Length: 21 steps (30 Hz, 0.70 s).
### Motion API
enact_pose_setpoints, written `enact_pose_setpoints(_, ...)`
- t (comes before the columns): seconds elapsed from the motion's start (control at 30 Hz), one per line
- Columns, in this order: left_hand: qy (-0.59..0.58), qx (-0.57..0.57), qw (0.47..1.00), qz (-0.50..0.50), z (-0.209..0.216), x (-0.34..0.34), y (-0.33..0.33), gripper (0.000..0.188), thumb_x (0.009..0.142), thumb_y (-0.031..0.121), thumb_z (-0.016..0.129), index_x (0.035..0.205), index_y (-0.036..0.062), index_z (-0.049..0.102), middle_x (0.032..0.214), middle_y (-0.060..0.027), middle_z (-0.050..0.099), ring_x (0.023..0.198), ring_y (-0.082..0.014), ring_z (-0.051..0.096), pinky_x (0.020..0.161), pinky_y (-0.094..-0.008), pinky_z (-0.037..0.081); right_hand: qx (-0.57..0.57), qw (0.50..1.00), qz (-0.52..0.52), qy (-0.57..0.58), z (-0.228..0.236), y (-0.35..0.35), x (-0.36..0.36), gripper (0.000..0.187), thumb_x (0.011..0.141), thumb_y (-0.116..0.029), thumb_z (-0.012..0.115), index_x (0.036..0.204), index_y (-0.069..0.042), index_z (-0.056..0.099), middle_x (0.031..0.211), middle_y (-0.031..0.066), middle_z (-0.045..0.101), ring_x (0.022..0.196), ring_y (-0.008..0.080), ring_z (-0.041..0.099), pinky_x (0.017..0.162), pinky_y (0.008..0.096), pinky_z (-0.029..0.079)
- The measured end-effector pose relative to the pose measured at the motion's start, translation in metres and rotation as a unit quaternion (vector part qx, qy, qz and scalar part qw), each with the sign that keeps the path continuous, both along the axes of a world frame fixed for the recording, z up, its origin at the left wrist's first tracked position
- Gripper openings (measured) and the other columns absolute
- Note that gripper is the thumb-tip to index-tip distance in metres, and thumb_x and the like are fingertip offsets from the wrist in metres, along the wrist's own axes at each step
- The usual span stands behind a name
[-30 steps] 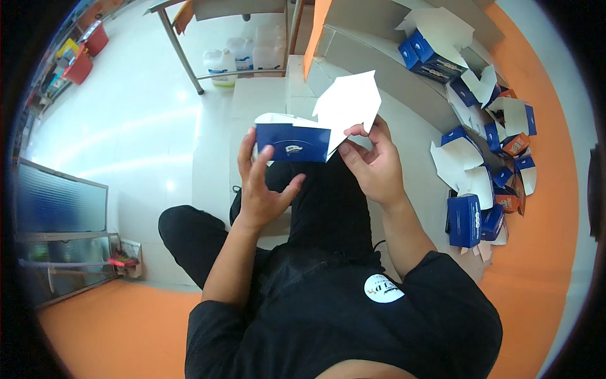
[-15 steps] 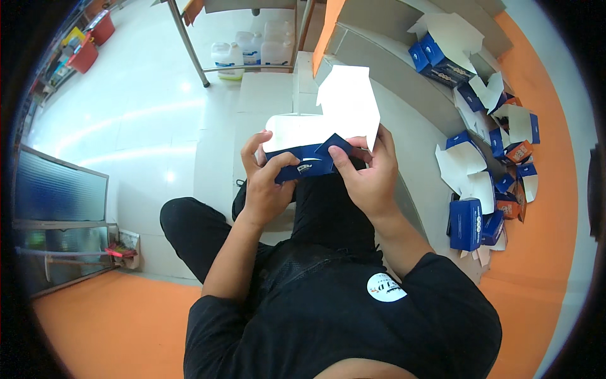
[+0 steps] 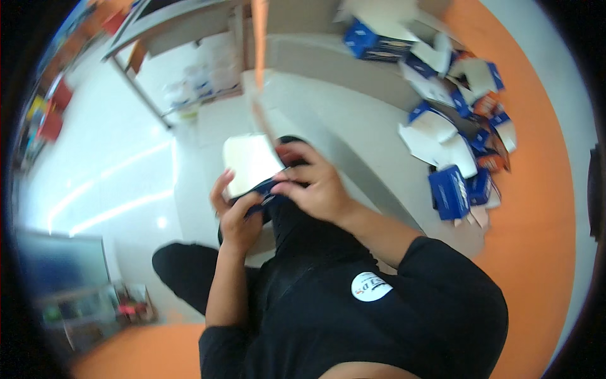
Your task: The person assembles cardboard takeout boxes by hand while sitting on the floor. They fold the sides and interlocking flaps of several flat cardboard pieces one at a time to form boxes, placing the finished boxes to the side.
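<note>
Both my hands hold a small cardboard box (image 3: pixel 254 161), blue outside and white inside, above my lap. Its broad white panel faces up, and a narrow blue side shows along the near edge. My left hand (image 3: pixel 238 218) grips the left near corner, with the thumb and fingers bent round the blue side. At the right end, my right hand (image 3: pixel 319 189) pinches the cardboard between thumb and fingers. Motion blurs the part of the box beyond the right fingers, so its shape there cannot be made out.
A heap of blue, white and orange cartons (image 3: pixel 442 139), several torn open, lies to the right. An upright blue box (image 3: pixel 450 192) stands at its near end. Far left are a metal-legged table (image 3: pixel 136 85) and pale plastic jugs (image 3: pixel 202 82). A glass-fronted cabinet (image 3: pixel 63 262) stands left.
The view has swung, and the box with both hands appears lower and further left. The tall white flap that stood up at the right no longer shows its face. My right hand has moved inward.
</note>
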<state>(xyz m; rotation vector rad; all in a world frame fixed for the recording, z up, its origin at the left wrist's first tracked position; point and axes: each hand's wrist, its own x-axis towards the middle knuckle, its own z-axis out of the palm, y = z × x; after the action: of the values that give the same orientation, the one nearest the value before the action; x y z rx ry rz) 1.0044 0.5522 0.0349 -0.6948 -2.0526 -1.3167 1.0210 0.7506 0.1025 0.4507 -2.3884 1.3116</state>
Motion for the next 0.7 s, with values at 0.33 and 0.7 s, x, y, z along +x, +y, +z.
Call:
enact_pose_setpoints(0.33,0.132,0.014,0.991,0.034,0.004,-0.002,0.01,0.077,0.08,0.02,0.086,0.143,0.0097,0.043,0.157,-0.0226,0.02,0.141,-0.0434,0.037,0.109,-0.054,0.047,-0.061,0.983,-0.078,-0.156,0.055,0.07,0.021,0.065,0.079,-0.013,0.084,0.136,-0.008,0.055,0.132,0.0211,0.059,0.113,0.0298,0.066,0.086,0.0406,0.059)
enact_pose_setpoints(0.7,-0.013,-0.028,0.999,-0.008,-0.001,-0.002,0.011,0.066,0.079,0.004,0.081,0.137,0.0067,0.052,0.157,-0.0239,0.018,0.122,-0.0345,0.055,0.095,-0.0417,0.057,0.054,0.863,-0.499,-0.063,0.091,0.348,-0.01,0.079,0.081,-0.032,0.083,0.145,-0.006,0.045,0.123,0.02,0.064,0.113,0.0289,0.064,0.094,0.0396,0.053)
